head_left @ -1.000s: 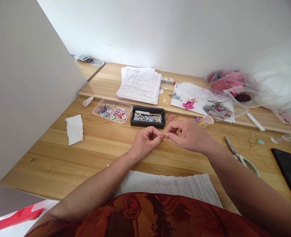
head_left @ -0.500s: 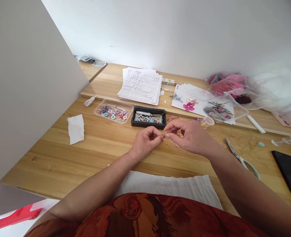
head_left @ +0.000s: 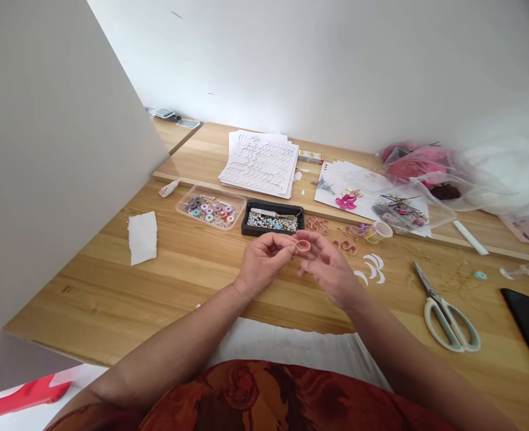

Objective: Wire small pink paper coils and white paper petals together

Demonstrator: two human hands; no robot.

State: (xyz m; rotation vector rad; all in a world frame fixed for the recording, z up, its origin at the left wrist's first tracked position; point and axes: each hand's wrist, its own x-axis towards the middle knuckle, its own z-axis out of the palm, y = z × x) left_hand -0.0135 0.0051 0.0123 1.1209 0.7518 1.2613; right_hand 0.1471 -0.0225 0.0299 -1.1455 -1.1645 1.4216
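Note:
My left hand (head_left: pixel 266 258) pinches a small pinkish-orange ring (head_left: pixel 303 246) by its left edge between thumb and forefinger. The ring is held above the wooden table, its opening facing up. Close on its right is my right hand (head_left: pixel 329 266), with fingers curved and apart; a light touch on the ring cannot be ruled out. Several similar pink rings (head_left: pixel 345 246) lie on the table beyond my right hand. White crescent-shaped paper pieces (head_left: pixel 373 269) lie to its right. Just behind my hands stands a black tray (head_left: pixel 272 230) of silver and gold beads with a white-handled tool in it.
A clear box (head_left: pixel 211 224) of coloured spools stands left of the tray, near a glue bottle (head_left: pixel 169 189) and a white cloth scrap (head_left: pixel 142 238). Cut paper sheets (head_left: pixel 259 161) lie behind. Scissors (head_left: pixel 444 311) and a black phone (head_left: pixel 527 326) lie at right.
My right hand's fingers have parted from the pinch and its wrist has dropped lower and leftward. The ring now shows plainly in my left fingers. The whole view has shifted slightly.

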